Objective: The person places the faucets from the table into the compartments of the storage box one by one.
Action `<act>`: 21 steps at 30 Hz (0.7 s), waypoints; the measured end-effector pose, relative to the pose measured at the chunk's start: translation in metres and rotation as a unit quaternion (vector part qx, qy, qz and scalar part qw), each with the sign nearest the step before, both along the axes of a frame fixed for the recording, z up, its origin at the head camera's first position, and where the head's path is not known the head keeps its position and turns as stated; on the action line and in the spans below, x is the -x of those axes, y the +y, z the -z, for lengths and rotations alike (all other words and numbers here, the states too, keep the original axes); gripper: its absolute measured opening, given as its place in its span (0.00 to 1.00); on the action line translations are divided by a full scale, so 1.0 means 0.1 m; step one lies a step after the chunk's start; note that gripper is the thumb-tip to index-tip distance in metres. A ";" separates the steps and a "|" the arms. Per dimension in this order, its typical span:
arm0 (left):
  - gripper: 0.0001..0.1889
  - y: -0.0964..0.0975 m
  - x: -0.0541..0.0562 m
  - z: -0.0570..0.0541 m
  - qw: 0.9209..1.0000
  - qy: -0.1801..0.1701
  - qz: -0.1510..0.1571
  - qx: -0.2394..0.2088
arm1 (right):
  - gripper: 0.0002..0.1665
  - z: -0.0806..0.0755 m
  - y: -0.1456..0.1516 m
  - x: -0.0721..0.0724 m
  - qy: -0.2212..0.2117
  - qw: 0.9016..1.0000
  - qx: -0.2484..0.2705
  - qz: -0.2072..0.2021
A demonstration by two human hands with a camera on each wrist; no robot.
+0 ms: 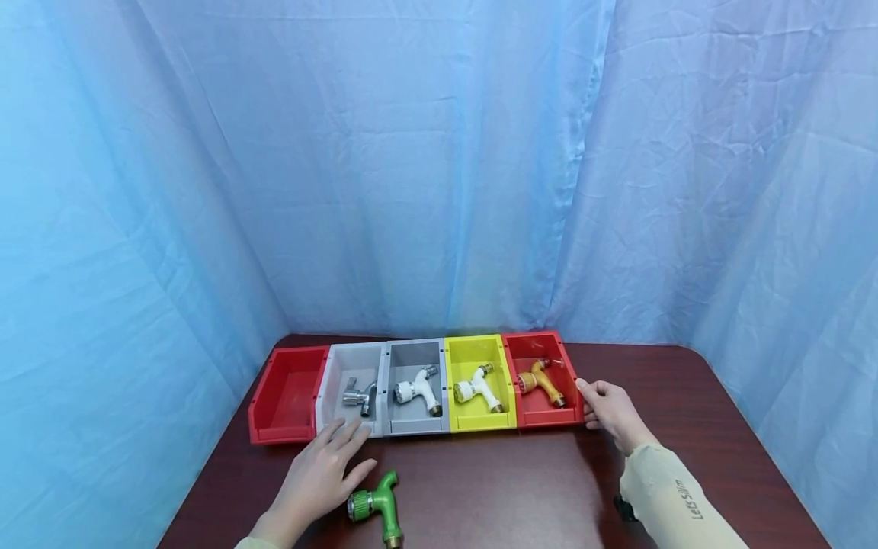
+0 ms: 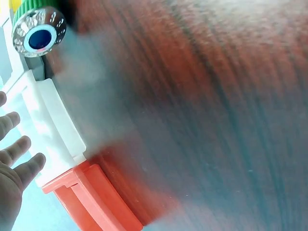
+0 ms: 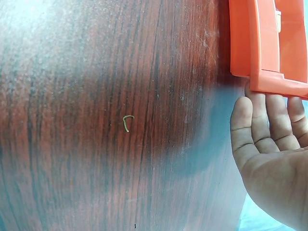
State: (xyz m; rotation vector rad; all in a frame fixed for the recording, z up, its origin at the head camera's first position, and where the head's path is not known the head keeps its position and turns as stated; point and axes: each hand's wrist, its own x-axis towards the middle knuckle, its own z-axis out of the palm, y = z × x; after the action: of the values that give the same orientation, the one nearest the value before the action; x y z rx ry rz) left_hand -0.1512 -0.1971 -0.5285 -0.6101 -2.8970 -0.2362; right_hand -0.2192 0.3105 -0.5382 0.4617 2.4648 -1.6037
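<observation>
In the head view, my left hand (image 1: pixel 322 467) spreads its fingers over the front edge of the white bin (image 1: pixel 331 396), holding nothing. Inside that bin is a chrome tap (image 1: pixel 356 397). Just right of this hand, a green tap (image 1: pixel 384 509) lies on the table, its ribbed knob (image 2: pixel 37 36) showing in the left wrist view. My right hand (image 1: pixel 612 412) touches the outer side of the right-end red bin (image 1: pixel 535 417), which holds an orange-yellow tap (image 1: pixel 546 385). In the right wrist view its fingers (image 3: pixel 278 120) extend to the edge of that bin.
Between the white and right-end red bins stand a grey bin (image 1: pixel 416 428) and a yellow bin (image 1: pixel 480 422), each with a white tap inside. Another red bin (image 1: pixel 284 435) ends the row at left. Blue curtains (image 1: pixel 439 168) surround the dark wooden table (image 1: pixel 494 488).
</observation>
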 end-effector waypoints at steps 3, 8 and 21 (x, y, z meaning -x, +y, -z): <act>0.31 0.02 -0.05 0.00 1.000 -0.009 -0.004 0.006 | 0.28 0.00 0.00 0.00 0.000 1.000 -0.001 0.000; 0.31 0.06 -0.16 0.02 1.000 -0.014 0.009 0.009 | 0.28 0.00 0.00 0.00 0.000 1.000 0.000 0.000; 0.40 0.24 -0.32 0.02 0.986 -0.165 0.000 0.019 | 0.29 -0.01 0.00 0.00 0.001 1.000 -0.005 0.000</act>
State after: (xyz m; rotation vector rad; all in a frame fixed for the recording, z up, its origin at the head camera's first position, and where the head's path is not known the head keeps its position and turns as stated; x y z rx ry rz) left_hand -0.1193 -0.1730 -0.5304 -0.6317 -3.2254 -0.3101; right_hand -0.2192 0.3109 -0.5375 0.4625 2.4751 -1.5947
